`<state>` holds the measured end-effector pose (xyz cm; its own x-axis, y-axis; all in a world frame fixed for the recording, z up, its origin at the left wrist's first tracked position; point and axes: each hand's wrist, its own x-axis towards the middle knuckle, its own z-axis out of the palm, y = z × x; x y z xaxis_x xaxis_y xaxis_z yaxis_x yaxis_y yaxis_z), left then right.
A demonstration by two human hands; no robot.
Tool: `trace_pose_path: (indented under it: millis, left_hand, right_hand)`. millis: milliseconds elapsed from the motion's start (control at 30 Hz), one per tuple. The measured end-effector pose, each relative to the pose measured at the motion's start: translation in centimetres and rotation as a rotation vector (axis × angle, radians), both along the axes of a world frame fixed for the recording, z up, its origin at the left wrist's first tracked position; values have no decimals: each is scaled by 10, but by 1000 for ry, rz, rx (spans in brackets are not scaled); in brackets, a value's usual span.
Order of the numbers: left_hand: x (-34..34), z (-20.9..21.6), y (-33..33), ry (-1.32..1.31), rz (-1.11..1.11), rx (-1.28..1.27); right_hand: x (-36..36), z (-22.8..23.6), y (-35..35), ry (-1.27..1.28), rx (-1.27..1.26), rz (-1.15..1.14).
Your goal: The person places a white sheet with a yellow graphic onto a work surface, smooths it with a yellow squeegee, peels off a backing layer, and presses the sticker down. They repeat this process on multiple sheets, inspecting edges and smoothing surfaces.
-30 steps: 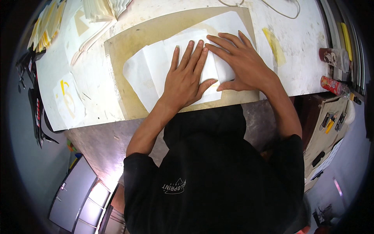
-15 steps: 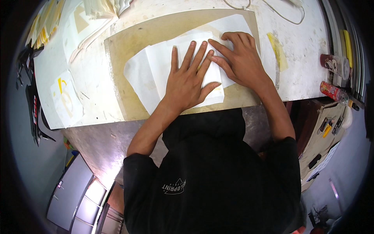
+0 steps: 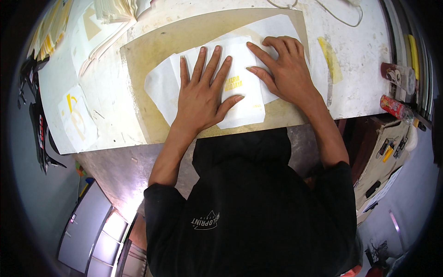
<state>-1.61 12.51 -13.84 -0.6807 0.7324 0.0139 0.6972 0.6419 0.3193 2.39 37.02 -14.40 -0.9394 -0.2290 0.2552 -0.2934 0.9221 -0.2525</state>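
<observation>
My left hand (image 3: 200, 97) lies flat with fingers spread on a white sheet of paper (image 3: 249, 108) that carries yellow print. It covers the sheet's left part. Touching the sheet's upper right edge are the index finger and thumb of my right hand (image 3: 287, 71), held apart, while its other fingers bend over the paper beneath. Larger white paper (image 3: 159, 90) spreads out under the printed sheet on both sides. All of it rests on a tan, translucent mat (image 3: 168, 39) on the white table.
A white sheet with yellow shapes (image 3: 77, 117) lies at the table's left. Paper stacks (image 3: 115, 11) stand at the far left. A yellow translucent piece (image 3: 330, 60) lies right of my right hand. Two plastic cups (image 3: 394, 74) sit near the right edge, and a cable (image 3: 339, 21) loops at the back.
My left hand has slid left across the printed sheet, uncovering its yellow print. The right hand stays almost in place, its index finger and thumb still at the sheet's edge.
</observation>
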Motion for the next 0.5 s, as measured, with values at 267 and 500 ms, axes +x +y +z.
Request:
trace_pose_path:
  millis: [267,500]
  left_hand:
    - [3,1,-7,11,24,15]
    - [6,-4,-19,-13,25,75]
  right_hand:
    - [1,-1,0,-20,-26,-11]
    - [3,-6,-1,-13,-43,-26]
